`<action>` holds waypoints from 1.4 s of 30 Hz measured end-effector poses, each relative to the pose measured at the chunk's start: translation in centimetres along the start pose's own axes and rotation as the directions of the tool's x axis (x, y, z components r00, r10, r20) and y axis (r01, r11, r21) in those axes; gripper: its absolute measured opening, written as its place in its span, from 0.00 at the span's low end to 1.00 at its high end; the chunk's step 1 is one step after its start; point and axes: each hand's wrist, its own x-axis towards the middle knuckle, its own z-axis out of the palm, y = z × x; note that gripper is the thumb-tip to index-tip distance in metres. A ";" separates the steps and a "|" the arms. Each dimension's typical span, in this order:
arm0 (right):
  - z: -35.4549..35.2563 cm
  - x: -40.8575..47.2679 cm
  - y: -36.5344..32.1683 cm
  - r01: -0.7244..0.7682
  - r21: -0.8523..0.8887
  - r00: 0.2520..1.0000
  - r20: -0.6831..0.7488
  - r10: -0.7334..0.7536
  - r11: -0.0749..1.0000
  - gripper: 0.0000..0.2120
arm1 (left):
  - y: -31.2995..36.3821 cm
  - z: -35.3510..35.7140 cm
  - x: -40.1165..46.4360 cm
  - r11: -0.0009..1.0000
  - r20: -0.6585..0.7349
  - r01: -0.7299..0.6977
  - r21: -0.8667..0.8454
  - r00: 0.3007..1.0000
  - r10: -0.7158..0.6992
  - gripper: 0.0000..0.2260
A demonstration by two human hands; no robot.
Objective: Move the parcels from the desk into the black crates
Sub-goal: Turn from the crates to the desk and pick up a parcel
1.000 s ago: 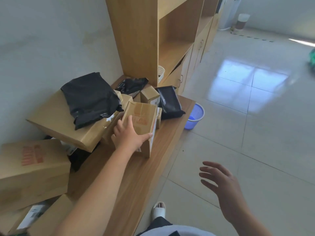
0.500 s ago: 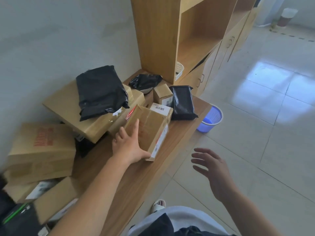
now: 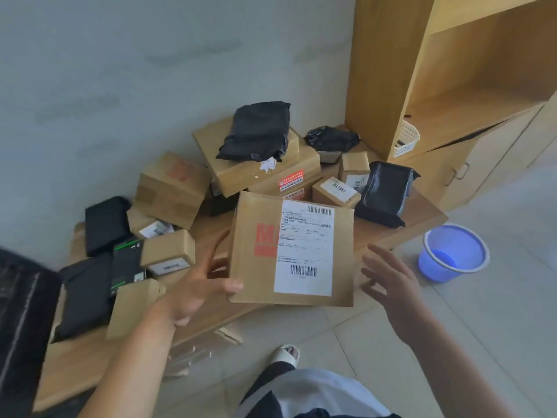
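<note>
My left hand [image 3: 202,285] grips the left edge of a flat cardboard parcel [image 3: 256,267] with a white shipping label and red print, held up off the wooden desk [image 3: 422,215] and facing me. My right hand [image 3: 388,279] hovers open just right of the parcel, not touching it. On the desk lie several more cardboard boxes and black plastic mailers, among them a big box [image 3: 241,173] with a black mailer [image 3: 256,131] on top. A black crate [image 3: 21,321] shows at the far left edge, blurred.
A tall wooden shelf unit [image 3: 422,70] stands at the desk's right end, with a small white basket [image 3: 407,140] inside. A blue plastic bin [image 3: 452,251] sits on the tiled floor to the right. My slippered foot [image 3: 284,354] is below.
My left hand lifted the labelled parcel off the desk and turned its label towards me. My right hand rose closer to it. The view swung left, bringing more parcels and the crate into sight.
</note>
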 end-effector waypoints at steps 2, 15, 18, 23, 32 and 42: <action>-1.4 -0.5 0.4 -0.012 -0.045 0.984 0.175 0.020 0.999 0.29 | -1.1 1.2 -2.6 0.992 0.024 -0.045 -0.116 0.999 0.048 0.47; -2.5 -3.2 0.8 0.063 -0.182 0.677 0.730 0.092 0.981 0.36 | -6.3 7.5 -14.0 0.949 -0.203 -0.127 -0.289 0.977 0.069 0.44; -1.1 -3.5 0.8 0.055 -0.189 0.633 0.766 0.112 0.980 0.31 | -6.9 7.8 -15.8 0.942 -0.281 -0.146 -0.301 0.958 0.059 0.44; 0.1 -3.9 0.5 0.072 -0.171 0.561 0.822 0.102 0.983 0.29 | -7.1 8.1 -17.6 0.941 -0.342 -0.163 -0.296 0.938 0.055 0.47; 1.8 -4.4 0.2 0.089 -0.181 0.490 0.864 0.115 0.979 0.26 | -6.1 7.7 -19.0 0.934 -0.413 -0.199 -0.297 0.909 0.063 0.45; 2.7 -5.3 -1.2 0.039 -0.133 0.514 0.852 0.094 0.990 0.28 | -4.8 6.1 -19.0 0.949 -0.401 -0.204 -0.241 0.911 0.095 0.45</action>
